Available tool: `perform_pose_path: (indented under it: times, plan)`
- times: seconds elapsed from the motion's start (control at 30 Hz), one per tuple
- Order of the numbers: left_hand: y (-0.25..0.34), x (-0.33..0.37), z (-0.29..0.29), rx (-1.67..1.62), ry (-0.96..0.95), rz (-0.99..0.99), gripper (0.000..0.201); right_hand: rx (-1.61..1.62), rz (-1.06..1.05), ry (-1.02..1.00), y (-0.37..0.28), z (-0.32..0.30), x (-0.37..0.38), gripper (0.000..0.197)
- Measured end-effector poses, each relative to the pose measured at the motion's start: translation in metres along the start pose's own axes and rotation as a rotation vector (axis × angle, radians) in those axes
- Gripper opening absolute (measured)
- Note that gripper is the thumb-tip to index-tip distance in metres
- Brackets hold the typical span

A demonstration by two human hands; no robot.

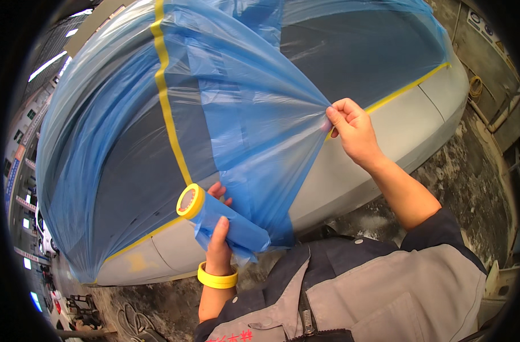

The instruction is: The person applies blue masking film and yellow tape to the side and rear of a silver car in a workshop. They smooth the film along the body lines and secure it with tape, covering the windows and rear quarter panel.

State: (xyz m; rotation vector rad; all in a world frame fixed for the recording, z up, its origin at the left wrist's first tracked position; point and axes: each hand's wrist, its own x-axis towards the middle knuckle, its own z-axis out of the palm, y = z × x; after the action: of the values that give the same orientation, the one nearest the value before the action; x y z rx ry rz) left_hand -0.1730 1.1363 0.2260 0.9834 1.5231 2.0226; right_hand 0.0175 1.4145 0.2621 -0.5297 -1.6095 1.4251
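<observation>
My left hand [218, 248] grips a roll of blue masking film [237, 229] with yellow tape [197, 202] at its upper end. The thumb lies across the near side, and fingertips show behind it. Farther up and to the right, my right hand [355, 134] pinches the edge of the blue plastic film [260, 122], pulling it into taut folds that fan out from the fingertips. This film drapes over a car body [379, 139] with pale grey lower panels. Yellow tape strips [167, 108] run down the film and along the window line. A yellow tape ring [217, 277] circles my left wrist.
Below the car lies a stained, dark floor [442, 176]. Coiled hose or cable [135, 319] rests at the lower left. A grey wall [493, 68] with pipes and a hanging yellow coil [475, 86] stands at right. Farther left, other vehicles are visible in the workshop.
</observation>
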Motion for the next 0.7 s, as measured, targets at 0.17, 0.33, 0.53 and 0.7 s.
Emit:
perform_pose_path:
  times: [0.17, 0.33, 0.53, 0.7]
  plan:
    - [0.003, -0.008, 0.022, -0.038, -0.202, -0.060, 0.087, 0.126, -0.110, 0.056, 0.000, -0.016, -0.013, 0.017]
    - [-0.002, -0.015, 0.072, -0.064, -0.261, -0.197, 0.079, 0.192, -0.128, 0.021, -0.003, -0.032, -0.019, 0.015]
    - [-0.013, -0.018, 0.147, 0.189, -0.385, -0.097, 0.066, 0.325, -0.090, -0.114, 0.013, -0.077, 0.005, 0.014]
    - [-0.025, -0.023, 0.233, 0.322, -0.156, 0.035, 0.058, 0.310, -0.029, -0.327, 0.018, -0.125, 0.038, 0.013]
